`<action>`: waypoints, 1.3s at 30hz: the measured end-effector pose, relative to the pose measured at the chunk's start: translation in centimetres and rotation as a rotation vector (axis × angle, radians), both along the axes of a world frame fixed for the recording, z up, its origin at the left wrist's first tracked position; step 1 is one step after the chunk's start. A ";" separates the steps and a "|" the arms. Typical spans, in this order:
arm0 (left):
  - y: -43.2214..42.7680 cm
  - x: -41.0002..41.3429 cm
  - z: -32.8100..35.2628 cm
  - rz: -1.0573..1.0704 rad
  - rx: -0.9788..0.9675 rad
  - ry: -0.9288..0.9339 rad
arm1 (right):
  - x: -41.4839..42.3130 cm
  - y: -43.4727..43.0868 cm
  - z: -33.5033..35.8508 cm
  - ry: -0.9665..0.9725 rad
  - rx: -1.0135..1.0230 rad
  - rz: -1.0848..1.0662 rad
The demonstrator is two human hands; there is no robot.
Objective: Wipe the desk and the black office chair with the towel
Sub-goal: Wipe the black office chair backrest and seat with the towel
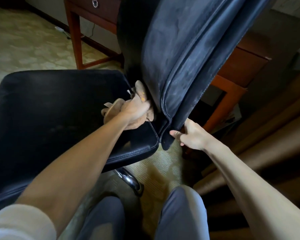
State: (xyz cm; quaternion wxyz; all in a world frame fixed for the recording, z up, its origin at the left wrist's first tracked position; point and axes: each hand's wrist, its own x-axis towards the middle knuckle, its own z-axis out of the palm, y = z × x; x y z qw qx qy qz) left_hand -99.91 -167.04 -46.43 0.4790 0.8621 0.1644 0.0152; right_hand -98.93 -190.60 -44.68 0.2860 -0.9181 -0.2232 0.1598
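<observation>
Holding the soft tan cloth towel (141, 91) in a bunch, the left hand (134, 110) has its fingers curled tight round it. It pushes the towel into the crack where the seat meets the back of the black leather office chair (59, 110). The towel looks light and floppy, so it can squash into thin gaps like this one. I think it is best held in a wad near its middle, so the loose ends do not flap about. One end with a small tag sticks out beside the wrist. The leather looks smooth and maybe a bit slippery, and the tall dusty chair back (180, 58) shows pale smears. The chair stands on a shiny metal chair leg (128, 179), so I guess it can turn or roll when pushed. That means it needs a steady hold. The right hand (190, 135) does that job. It grips the bottom edge of the chair back, with the thumb on the near side and the fingers wrapped round behind. That edge looks firm and good to grab. The left arm reaches long and nearly straight over the seat corner, and the right arm comes in from the low right. Behind the chair stands the red-brown wooden desk (75, 37), well apart from both hands.
</observation>
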 end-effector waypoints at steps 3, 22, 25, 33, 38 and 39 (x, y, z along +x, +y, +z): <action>-1.6 -3.0 0.4 0.012 0.224 -0.040 | -0.6 0.0 0.0 0.008 -0.003 0.003; -1.5 -12.1 5.7 0.295 -0.661 -0.294 | 0.5 -0.2 4.1 0.038 -0.058 0.044; 1.1 -10.7 8.3 0.286 -0.666 -0.353 | 0.8 -0.1 5.3 0.012 -0.078 0.044; 3.8 -2.1 8.9 0.242 -0.629 -0.327 | 0.2 0.0 4.5 -0.086 -0.037 0.037; 0.6 -2.7 7.5 0.178 -0.662 -0.364 | 0.7 0.0 4.6 0.005 0.020 0.077; 0.1 -3.2 7.0 0.175 -0.663 -0.374 | 0.7 0.1 4.8 0.014 0.029 0.079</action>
